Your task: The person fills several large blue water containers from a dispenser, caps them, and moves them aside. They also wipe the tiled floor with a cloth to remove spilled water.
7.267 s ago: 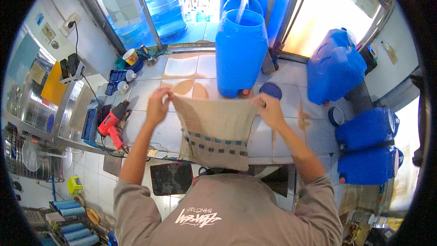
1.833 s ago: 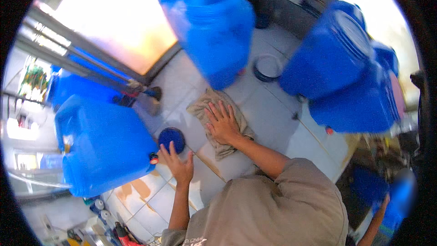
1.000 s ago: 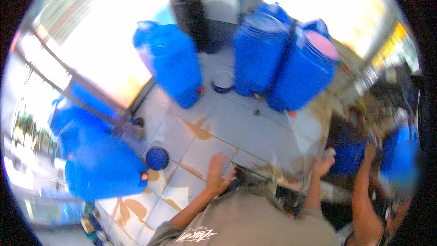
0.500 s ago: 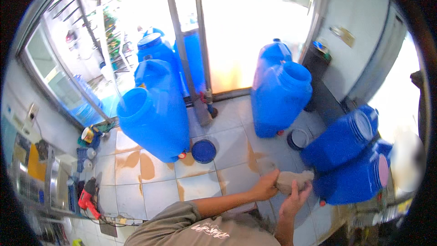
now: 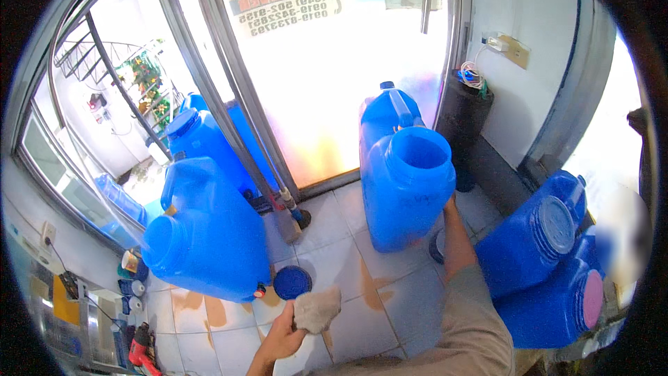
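Head view: the left hand (image 5: 284,335) grips a bunched beige cloth (image 5: 318,310) above the white-tiled counter (image 5: 414,306); the right hand (image 5: 450,203), against an open-mouthed blue plastic container (image 5: 403,191), is mostly hidden, so I cannot tell its grip.

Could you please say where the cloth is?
In the head view, the cloth is in the left hand, lower centre, below and right of the round blue lid.

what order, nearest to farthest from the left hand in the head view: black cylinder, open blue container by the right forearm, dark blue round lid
From the left hand:
1. dark blue round lid, just beyond it
2. open blue container, farther out, to the right
3. black cylinder, farthest, behind that container and farther right
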A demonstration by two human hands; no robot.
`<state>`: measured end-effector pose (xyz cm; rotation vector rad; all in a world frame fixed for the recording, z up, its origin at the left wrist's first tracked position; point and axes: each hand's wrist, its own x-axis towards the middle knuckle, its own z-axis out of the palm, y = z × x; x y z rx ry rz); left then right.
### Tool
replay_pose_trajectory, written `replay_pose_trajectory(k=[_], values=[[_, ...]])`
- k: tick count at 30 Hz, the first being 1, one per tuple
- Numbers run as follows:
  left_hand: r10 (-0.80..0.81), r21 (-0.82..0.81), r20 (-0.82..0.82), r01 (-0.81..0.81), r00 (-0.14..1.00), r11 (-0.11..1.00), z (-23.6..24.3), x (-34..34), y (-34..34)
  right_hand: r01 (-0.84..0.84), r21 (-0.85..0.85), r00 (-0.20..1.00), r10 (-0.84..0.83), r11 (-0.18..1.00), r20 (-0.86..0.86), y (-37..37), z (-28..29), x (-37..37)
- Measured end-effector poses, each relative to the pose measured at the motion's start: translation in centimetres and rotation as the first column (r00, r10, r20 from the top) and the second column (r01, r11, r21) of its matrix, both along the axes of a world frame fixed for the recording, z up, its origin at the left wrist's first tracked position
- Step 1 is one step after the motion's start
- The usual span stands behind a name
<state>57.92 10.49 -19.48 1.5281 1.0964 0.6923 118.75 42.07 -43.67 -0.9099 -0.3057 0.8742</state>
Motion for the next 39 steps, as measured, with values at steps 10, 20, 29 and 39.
replay_pose_trajectory(k=[10, 20, 29, 39], values=[[0.249, -0.202, 0.059, -0.233, 0.967, 0.951, -0.7, -1.2, -1.9, -0.108, 0.029, 0.969, 0.099, 0.994, 0.225, 2.6, 3.7, -3.7], [0.073, 0.004, 0.566, -0.091, 0.821, 0.996, 1.0, 2.4, -0.7, 0.111, 0.167, 0.696, -0.196, 0.980, 0.691, -8.4, 9.6, -9.2], [-0.410, 0.032, 0.312, 0.422, 0.857, 0.906, -0.8, 6.0, -2.7, -0.261, -0.143, 0.875, 0.296, 0.955, 0.384, -41.0, 12.6, -28.5], [-0.748, -0.212, 0.363, 0.831, 0.555, 0.514, -1.4, 19.3, -7.9, -0.638, -0.085, 0.745, 0.641, 0.765, 0.186, -57.5, 17.9, -28.2]])
